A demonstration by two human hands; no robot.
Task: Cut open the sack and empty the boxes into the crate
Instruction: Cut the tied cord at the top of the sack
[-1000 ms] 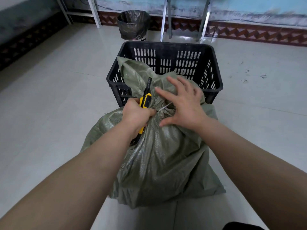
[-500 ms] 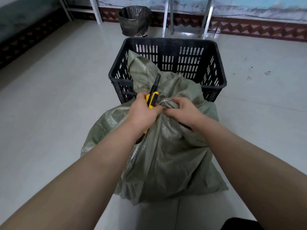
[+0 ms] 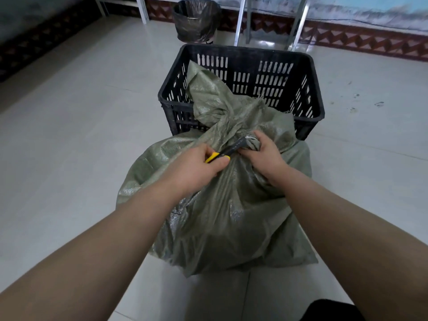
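A full grey-green woven sack (image 3: 222, 212) stands on the floor against the near wall of a black slotted plastic crate (image 3: 310, 93). Its loose top flops over the crate's rim. My left hand (image 3: 196, 166) grips a yellow and black utility knife (image 3: 228, 151), whose tip points right at the tied neck of the sack. My right hand (image 3: 264, 152) is closed around that bunched neck (image 3: 251, 141), just right of the knife tip. No boxes show; the sack hides its contents.
A bin lined with a dark bag (image 3: 196, 19) stands behind the crate by the wall. Metal frame legs (image 3: 240, 22) rise at the back. Pale tiled floor (image 3: 69, 135) spreads on both sides. A dark shape (image 3: 331, 311) sits at the bottom right.
The knife has swung from upright to lying sideways, tip toward the sack's neck. My right hand went from spread over the sack to clenched on the tied neck.
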